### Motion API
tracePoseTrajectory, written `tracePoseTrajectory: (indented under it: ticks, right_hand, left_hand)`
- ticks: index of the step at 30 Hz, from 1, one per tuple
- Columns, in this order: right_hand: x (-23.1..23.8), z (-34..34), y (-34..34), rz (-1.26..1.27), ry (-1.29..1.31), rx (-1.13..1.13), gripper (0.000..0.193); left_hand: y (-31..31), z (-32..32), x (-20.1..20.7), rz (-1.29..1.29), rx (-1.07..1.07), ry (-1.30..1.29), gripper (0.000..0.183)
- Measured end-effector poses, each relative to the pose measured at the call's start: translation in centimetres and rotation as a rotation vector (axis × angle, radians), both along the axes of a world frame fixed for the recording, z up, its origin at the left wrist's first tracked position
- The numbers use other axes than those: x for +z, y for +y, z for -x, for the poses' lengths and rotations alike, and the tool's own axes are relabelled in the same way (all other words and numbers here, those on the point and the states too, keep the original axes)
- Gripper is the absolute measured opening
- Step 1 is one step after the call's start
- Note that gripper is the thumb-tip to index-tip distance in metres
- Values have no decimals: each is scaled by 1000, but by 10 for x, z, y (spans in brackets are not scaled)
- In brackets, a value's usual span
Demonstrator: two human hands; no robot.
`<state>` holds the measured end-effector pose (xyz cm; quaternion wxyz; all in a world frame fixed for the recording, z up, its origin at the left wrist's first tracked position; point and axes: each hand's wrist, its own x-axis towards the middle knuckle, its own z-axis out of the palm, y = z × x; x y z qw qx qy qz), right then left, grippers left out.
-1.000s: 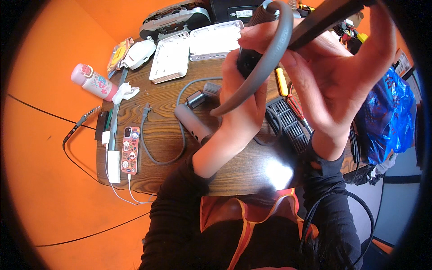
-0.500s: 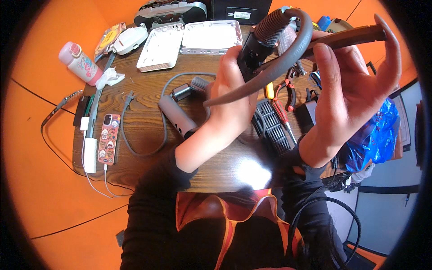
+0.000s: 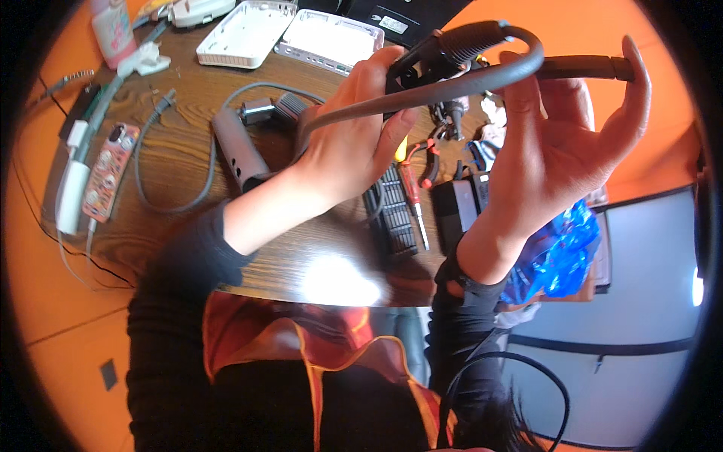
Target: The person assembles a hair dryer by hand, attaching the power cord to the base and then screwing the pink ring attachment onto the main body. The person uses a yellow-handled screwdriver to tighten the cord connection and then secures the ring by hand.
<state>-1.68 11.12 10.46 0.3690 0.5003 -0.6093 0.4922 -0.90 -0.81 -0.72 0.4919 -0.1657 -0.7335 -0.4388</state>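
Note:
My left hand [image 3: 350,143] is closed around a black plastic part [image 3: 413,69] with a ribbed cord sleeve [image 3: 474,44] at its end. A thick grey cord [image 3: 422,94] loops out of the sleeve and back across the hand. My right hand [image 3: 561,147] holds a slim dark bar [image 3: 576,68], its thumb in front and one finger bent up at the far tip. Whether the bar joins the black part is hidden by the cord and fingers. Below the left hand lies a grey cylindrical device [image 3: 239,147] with holes in its side.
White plastic housings [image 3: 331,39] stand at the back. A dark bit case [image 3: 392,215], a red screwdriver [image 3: 412,188] and red-handled pliers [image 3: 431,162] lie between my forearms. A phone [image 3: 111,169] is at the left, a bottle [image 3: 113,34] behind it, and a blue bag [image 3: 561,252] at the right.
The whole view has shifted, so the table sits further left and higher. The ribbed sleeve has tipped from steep to nearly level, and the dark bar lies flatter. Both hands keep their holds.

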Motion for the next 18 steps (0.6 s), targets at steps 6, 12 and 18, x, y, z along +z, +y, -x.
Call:
tracePoseTrajectory:
  ticks: [6,12,18]
  right_hand:
    - [13,1,-3,-46,-107,93,66]
    - [12,-4,-7,-146,-40,149,67]
    - [7,-14,-12,-103,72,11,69]
  left_hand:
    - [1,1,-3,-119,-8,59,39]
    - [-2,-5,-6,-143,16,113,36]
    - [-4,-9,-5,-203,-42,58,37]
